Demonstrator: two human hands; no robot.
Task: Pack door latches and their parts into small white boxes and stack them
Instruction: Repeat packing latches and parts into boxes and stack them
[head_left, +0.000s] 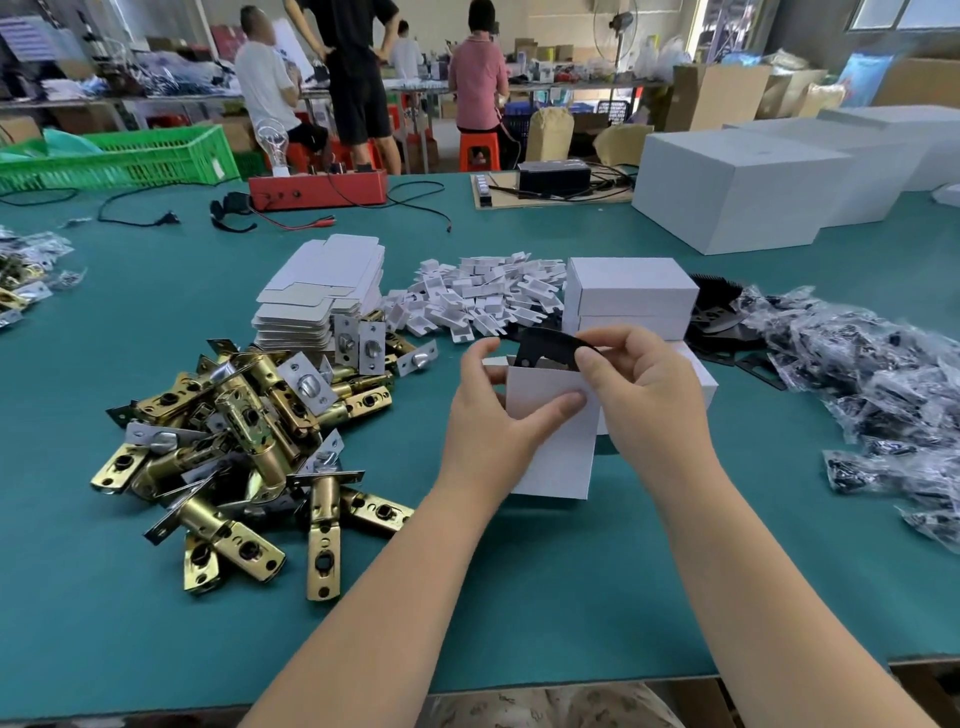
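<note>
Forearms reach over the desk (519, 597) as her left hand (493, 410) grips the upright box (556, 447) and her right hand (639, 389) pinches a black plate (550, 347) at its mouth, best slid in edge-first.

A small white box (553, 441) stands upright and open-topped with a black plate (550, 349) angled into its mouth, brass door latches (234, 441) heaped to its left, closed white boxes (631, 301) stacked behind.
</note>
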